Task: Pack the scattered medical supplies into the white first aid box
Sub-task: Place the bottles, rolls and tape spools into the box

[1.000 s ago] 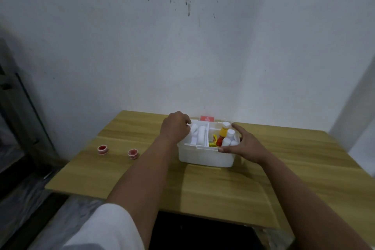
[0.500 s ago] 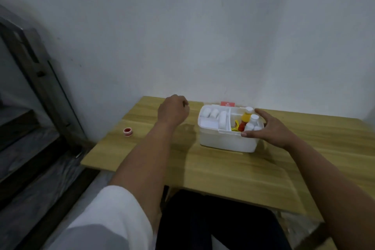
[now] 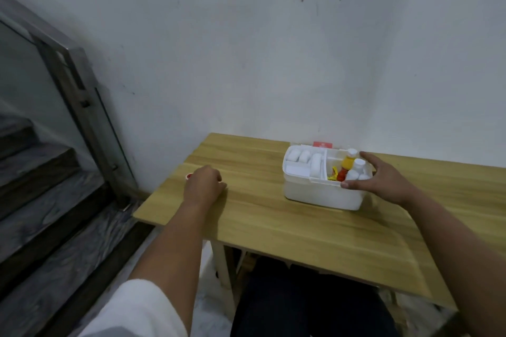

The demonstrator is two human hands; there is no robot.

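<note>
The white first aid box point(image 3: 315, 195) stands open on the wooden table point(image 3: 273, 227) near the wall. White bandage rolls point(image 3: 299, 156) lie in its left part; a yellow bottle point(image 3: 347, 163) and white bottles point(image 3: 358, 165) stand in its right part. My right hand point(image 3: 383, 179) grips the box's right rim, thumb on the front edge. My left hand point(image 3: 204, 185) rests curled on the table's left side, well apart from the box. A red tape roll point(image 3: 188, 176) peeks out at its far edge, mostly hidden, and whether the fingers hold it does not show.
The table's left edge lies just past my left hand. Beyond it are dark stairs point(image 3: 41, 178) and a metal-framed glass railing point(image 3: 82, 101). A white wall point(image 3: 273, 63) runs close behind the box. My dark-clothed legs point(image 3: 301, 304) sit under the table.
My left hand has left the box and moved left across the table to the red tape rolls, now covering them. My view has swung left. The right hand still holds the box.
</note>
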